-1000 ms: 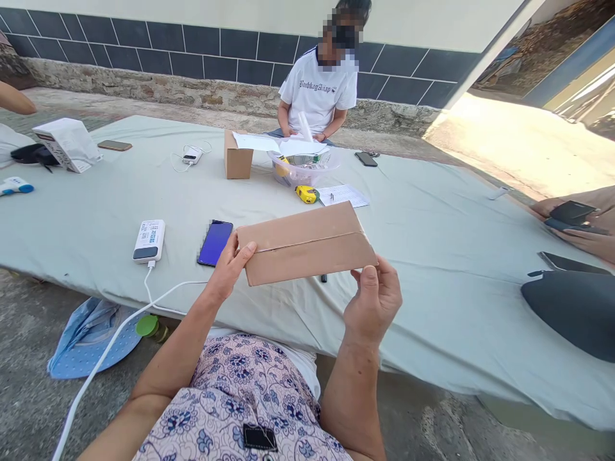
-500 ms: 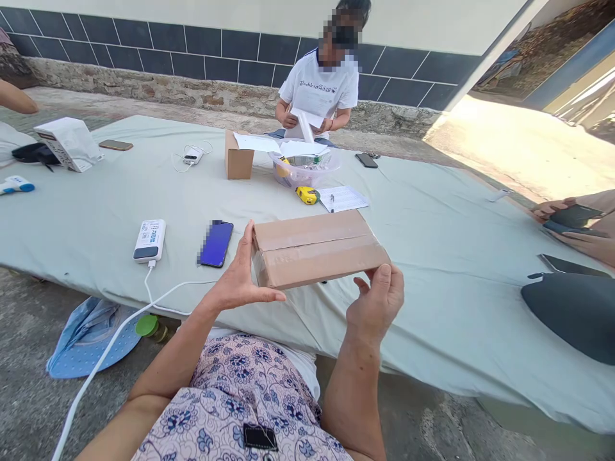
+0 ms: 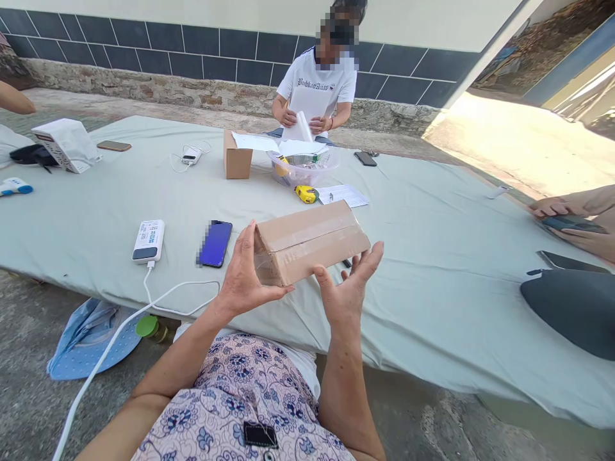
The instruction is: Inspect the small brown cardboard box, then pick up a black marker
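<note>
A brown cardboard box (image 3: 312,240), sealed with clear tape along its seam, is held tilted above the cloth-covered table. My left hand (image 3: 245,275) grips its left end, with the thumb below the near corner and the fingers along the far side. My right hand (image 3: 346,288) is at the near right part of the box, fingers spread and thumb touching the near edge. Whether its other fingertips touch the underside is hard to see. Beyond the box lie a yellow tape measure (image 3: 306,194) and a printed sheet (image 3: 343,195) with a pen.
A blue-screened phone (image 3: 215,244) and a white power bank (image 3: 148,241) with a cable lie left. Farther back stand a small carton (image 3: 237,163) and a plastic basin (image 3: 307,174). Across the table (image 3: 432,256) a person (image 3: 317,89) holds papers. A dark cap (image 3: 571,314) sits right.
The box has turned and tilted, showing more of its left end. My right hand has let go of the right corner and shifted left along the near edge, fingers spreading.
</note>
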Action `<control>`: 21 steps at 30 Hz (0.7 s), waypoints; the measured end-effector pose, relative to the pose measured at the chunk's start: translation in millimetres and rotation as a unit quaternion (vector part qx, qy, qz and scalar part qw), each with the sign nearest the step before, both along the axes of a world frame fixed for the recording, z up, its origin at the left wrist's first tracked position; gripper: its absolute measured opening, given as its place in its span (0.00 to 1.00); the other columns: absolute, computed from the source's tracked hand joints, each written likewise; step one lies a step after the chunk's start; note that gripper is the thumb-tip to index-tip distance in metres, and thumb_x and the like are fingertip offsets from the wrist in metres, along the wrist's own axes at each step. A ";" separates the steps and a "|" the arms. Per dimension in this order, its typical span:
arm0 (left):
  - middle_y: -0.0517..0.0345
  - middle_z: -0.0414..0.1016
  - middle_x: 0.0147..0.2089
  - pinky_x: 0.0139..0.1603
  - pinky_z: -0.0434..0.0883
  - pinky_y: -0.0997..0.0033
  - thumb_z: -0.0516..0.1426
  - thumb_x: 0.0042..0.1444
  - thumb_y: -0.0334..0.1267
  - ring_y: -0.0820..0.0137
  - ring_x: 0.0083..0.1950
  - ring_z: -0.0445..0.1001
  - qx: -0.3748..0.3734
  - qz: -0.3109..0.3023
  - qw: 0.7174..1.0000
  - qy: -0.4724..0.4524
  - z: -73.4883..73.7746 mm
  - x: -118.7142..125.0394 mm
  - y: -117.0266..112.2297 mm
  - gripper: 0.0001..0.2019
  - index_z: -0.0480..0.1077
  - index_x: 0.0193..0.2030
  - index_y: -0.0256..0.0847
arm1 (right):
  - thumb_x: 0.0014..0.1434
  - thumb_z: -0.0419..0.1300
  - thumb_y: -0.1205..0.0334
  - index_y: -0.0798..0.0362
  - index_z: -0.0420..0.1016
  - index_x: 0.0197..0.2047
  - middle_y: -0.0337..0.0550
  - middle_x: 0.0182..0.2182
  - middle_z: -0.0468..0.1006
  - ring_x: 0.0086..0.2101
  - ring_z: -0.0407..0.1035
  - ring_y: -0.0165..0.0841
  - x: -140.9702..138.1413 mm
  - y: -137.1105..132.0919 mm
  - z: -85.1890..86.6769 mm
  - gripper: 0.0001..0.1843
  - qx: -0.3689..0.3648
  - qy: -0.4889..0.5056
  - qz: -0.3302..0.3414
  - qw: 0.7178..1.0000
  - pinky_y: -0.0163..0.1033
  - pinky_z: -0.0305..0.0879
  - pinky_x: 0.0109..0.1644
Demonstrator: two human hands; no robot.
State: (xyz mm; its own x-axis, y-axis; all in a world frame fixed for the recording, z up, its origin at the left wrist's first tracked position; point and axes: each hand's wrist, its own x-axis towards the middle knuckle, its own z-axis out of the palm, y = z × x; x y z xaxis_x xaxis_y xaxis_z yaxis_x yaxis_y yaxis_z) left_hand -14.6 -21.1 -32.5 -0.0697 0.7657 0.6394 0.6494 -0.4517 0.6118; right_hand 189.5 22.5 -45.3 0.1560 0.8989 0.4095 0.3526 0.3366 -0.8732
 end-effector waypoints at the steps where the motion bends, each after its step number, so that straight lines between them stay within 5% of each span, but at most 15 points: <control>1: 0.31 0.50 0.77 0.71 0.65 0.39 0.72 0.44 0.61 0.42 0.77 0.55 0.016 0.011 1.000 0.014 0.1 0.7 0.4 0.69 0.30 0.80 0.48 | 0.52 0.68 0.30 0.40 0.26 0.79 0.58 0.78 0.37 0.75 0.42 0.60 -2.0 -3.0 1.0 0.69 0.005 -0.017 0.008 1.000 0.75 0.50 0.70; 8: 0.28 0.53 0.75 0.72 0.64 0.37 0.67 0.50 0.66 0.42 0.76 0.56 0.082 0.065 0.992 0.071 0.4 3.6 0.8 0.65 0.31 0.80 0.40 | 0.52 0.68 0.29 0.36 0.24 0.79 0.55 0.78 0.33 0.75 0.36 0.61 -19.1 -22.4 10.4 0.69 0.053 -0.115 0.076 0.989 0.78 0.53 0.68; 12: 0.29 0.54 0.75 0.72 0.64 0.39 0.69 0.49 0.62 0.42 0.76 0.57 0.085 0.064 0.992 0.070 3.7 3.2 -2.5 0.65 0.33 0.80 0.40 | 0.55 0.67 0.31 0.36 0.26 0.79 0.55 0.78 0.36 0.75 0.39 0.60 -13.6 -15.3 6.2 0.66 0.071 -0.124 0.039 0.989 0.77 0.53 0.69; 18: 0.32 0.49 0.78 0.73 0.64 0.40 0.72 0.44 0.61 0.42 0.78 0.55 0.031 -0.006 0.999 0.031 6.1 -9.7 -4.8 0.69 0.31 0.80 0.47 | 0.54 0.69 0.33 0.40 0.35 0.79 0.56 0.77 0.42 0.74 0.46 0.57 8.4 -4.2 6.2 0.63 0.035 -0.037 -0.021 0.998 0.71 0.54 0.70; 21: 0.35 0.49 0.79 0.74 0.62 0.41 0.73 0.43 0.60 0.42 0.78 0.54 -0.020 -0.061 0.998 -0.027 8.0 -17.5 -5.4 0.68 0.35 0.80 0.49 | 0.56 0.67 0.34 0.46 0.45 0.77 0.60 0.74 0.55 0.70 0.58 0.52 13.9 -3.3 11.4 0.57 0.024 0.077 -0.047 0.996 0.63 0.60 0.69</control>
